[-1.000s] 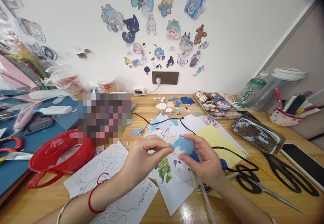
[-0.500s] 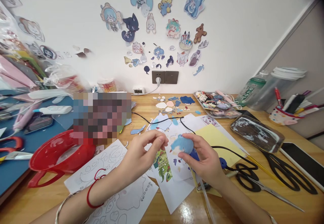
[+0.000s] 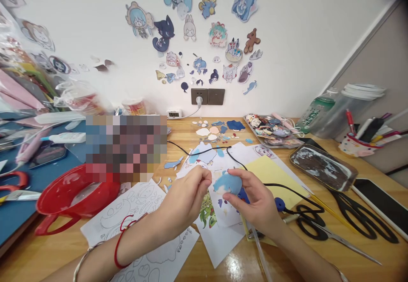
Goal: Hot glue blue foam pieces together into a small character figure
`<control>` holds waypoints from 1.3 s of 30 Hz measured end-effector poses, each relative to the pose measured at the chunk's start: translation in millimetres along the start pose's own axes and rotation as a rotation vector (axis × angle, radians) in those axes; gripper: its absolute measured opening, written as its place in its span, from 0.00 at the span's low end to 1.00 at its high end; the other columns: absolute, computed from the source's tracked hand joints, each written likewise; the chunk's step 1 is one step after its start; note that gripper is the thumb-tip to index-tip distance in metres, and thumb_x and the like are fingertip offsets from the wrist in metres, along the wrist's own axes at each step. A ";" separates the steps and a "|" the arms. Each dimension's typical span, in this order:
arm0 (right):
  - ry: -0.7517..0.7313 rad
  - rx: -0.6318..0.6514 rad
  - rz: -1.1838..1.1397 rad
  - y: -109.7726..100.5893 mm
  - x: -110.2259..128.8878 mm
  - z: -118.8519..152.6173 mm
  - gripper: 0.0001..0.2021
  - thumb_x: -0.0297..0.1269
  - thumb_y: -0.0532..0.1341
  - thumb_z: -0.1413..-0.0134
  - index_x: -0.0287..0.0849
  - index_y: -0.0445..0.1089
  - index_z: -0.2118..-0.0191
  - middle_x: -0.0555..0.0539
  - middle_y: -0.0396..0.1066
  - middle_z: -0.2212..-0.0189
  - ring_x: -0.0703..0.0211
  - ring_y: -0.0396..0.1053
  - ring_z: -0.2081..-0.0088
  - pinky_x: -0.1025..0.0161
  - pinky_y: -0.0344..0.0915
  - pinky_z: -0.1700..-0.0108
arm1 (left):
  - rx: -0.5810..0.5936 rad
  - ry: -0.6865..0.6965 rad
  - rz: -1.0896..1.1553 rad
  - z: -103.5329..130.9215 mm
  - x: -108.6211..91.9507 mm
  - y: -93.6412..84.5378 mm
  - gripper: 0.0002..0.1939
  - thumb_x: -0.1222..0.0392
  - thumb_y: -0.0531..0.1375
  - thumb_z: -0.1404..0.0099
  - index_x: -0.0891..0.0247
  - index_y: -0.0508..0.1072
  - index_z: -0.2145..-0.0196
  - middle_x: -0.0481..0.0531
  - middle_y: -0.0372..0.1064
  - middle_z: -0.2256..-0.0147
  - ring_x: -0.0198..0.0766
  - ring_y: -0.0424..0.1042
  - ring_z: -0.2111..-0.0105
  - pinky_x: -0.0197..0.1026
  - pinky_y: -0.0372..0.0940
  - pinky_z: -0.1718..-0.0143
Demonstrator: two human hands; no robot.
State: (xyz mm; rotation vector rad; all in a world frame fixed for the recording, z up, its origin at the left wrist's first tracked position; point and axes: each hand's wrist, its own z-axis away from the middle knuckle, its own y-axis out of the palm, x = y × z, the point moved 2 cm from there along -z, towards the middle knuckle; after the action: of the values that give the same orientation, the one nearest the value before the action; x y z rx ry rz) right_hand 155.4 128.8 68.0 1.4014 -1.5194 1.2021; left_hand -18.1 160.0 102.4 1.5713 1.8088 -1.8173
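Observation:
My right hand point(image 3: 256, 193) pinches a small blue and white piece point(image 3: 228, 183) between thumb and fingers, its pale side low and to the left. Just left of it is my left hand point(image 3: 188, 193), its fingers curled in and the thumb pressed to the index finger; whatever may be between these fingertips is too small to make out. A narrow gap separates the left fingertips from the blue piece. Under both hands lie printed sheets point(image 3: 216, 248), and a drawn outline sheet point(image 3: 185, 252) is partly covered by my left forearm.
A red bowl point(image 3: 60, 193) stands at left. Cut paper shapes point(image 3: 208, 131) lie near the wall beside a tray of cutouts point(image 3: 270, 131). At right are black scissors point(image 3: 318, 227), a dark stained tray point(image 3: 323, 167), a phone point(image 3: 382, 205) and a pen holder point(image 3: 358, 144). A black cable point(image 3: 237, 161) crosses the papers.
My left hand has turned, its fingers now curled more tightly near the blue piece. The blue piece is slightly tilted and shifted left in my right hand.

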 end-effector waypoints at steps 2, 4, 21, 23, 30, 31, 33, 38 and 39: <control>0.002 0.001 -0.016 0.3 0.0 0.3 0.19 0.32 0.62 0.50 0.58 0.62 0.53 0.53 0.68 0.64 0.64 0.67 0.66 0.67 0.66 0.64 | -0.012 -0.038 0.058 1.2 1.9 -0.9 0.10 0.59 0.40 0.32 0.59 0.55 0.69 0.45 0.58 0.74 0.34 0.59 0.75 0.38 0.55 0.73; 0.002 0.000 -0.022 0.1 -0.3 0.8 0.19 0.32 0.62 0.50 0.57 0.62 0.53 0.53 0.68 0.65 0.64 0.67 0.67 0.67 0.66 0.64 | -0.048 -0.067 0.116 1.6 3.9 -3.5 0.11 0.57 0.39 0.31 0.59 0.54 0.70 0.45 0.56 0.75 0.34 0.58 0.74 0.38 0.55 0.72; -0.064 0.106 0.173 1.3 0.8 2.5 0.20 0.33 0.62 0.49 0.58 0.61 0.52 0.53 0.67 0.56 0.60 0.66 0.56 0.62 0.63 0.53 | -0.046 -0.161 0.441 -8.4 4.6 -8.2 0.07 0.57 0.60 0.42 0.61 0.76 0.70 0.50 0.70 0.73 0.32 0.65 0.74 0.34 0.60 0.76; -0.072 0.113 0.200 1.7 2.3 2.4 0.20 0.33 0.62 0.49 0.58 0.61 0.52 0.53 0.67 0.57 0.61 0.66 0.57 0.63 0.63 0.53 | -0.045 -0.124 0.395 -8.1 3.2 -7.5 0.08 0.59 0.59 0.41 0.62 0.74 0.75 0.48 0.68 0.76 0.32 0.64 0.75 0.34 0.59 0.76; -0.045 0.137 0.238 2.2 6.2 2.8 0.19 0.34 0.61 0.48 0.58 0.61 0.51 0.55 0.68 0.57 0.64 0.67 0.59 0.66 0.63 0.56 | -0.235 0.216 -0.019 -0.7 -7.4 -13.2 0.07 0.68 0.55 0.39 0.64 0.67 0.74 0.48 0.63 0.74 0.31 0.62 0.73 0.36 0.57 0.71; -0.040 0.135 0.238 2.1 6.4 2.8 0.19 0.34 0.61 0.48 0.57 0.61 0.51 0.54 0.68 0.57 0.64 0.67 0.59 0.66 0.63 0.56 | -0.259 0.205 -0.040 -0.9 -7.1 -15.4 0.07 0.68 0.53 0.38 0.63 0.65 0.74 0.47 0.62 0.74 0.32 0.61 0.73 0.36 0.57 0.71; -0.033 0.133 0.242 1.9 7.0 3.0 0.19 0.34 0.61 0.49 0.55 0.61 0.51 0.53 0.68 0.58 0.63 0.67 0.59 0.65 0.64 0.56 | -0.329 0.092 0.001 -3.6 -3.4 -21.9 0.09 0.66 0.49 0.36 0.61 0.60 0.74 0.45 0.58 0.76 0.32 0.58 0.75 0.37 0.55 0.72; -0.026 0.141 0.330 2.3 9.6 3.4 0.17 0.35 0.61 0.49 0.52 0.62 0.52 0.52 0.69 0.58 0.61 0.67 0.60 0.63 0.63 0.55 | -0.372 -0.233 0.332 -15.4 11.0 -36.3 0.17 0.61 0.43 0.34 0.59 0.48 0.81 0.42 0.44 0.82 0.30 0.49 0.82 0.36 0.48 0.82; -0.033 0.143 0.347 2.7 10.0 3.5 0.17 0.35 0.61 0.49 0.52 0.63 0.51 0.51 0.68 0.58 0.60 0.67 0.60 0.63 0.63 0.55 | -0.304 -0.245 0.324 -17.3 12.0 -36.6 0.19 0.59 0.44 0.34 0.60 0.49 0.82 0.42 0.44 0.83 0.30 0.48 0.83 0.35 0.48 0.82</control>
State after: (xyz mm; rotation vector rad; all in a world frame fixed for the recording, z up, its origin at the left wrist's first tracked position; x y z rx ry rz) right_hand 151.7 122.4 76.0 1.2860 -1.7806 1.5279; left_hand -39.9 190.2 122.4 1.3660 1.5296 -1.4394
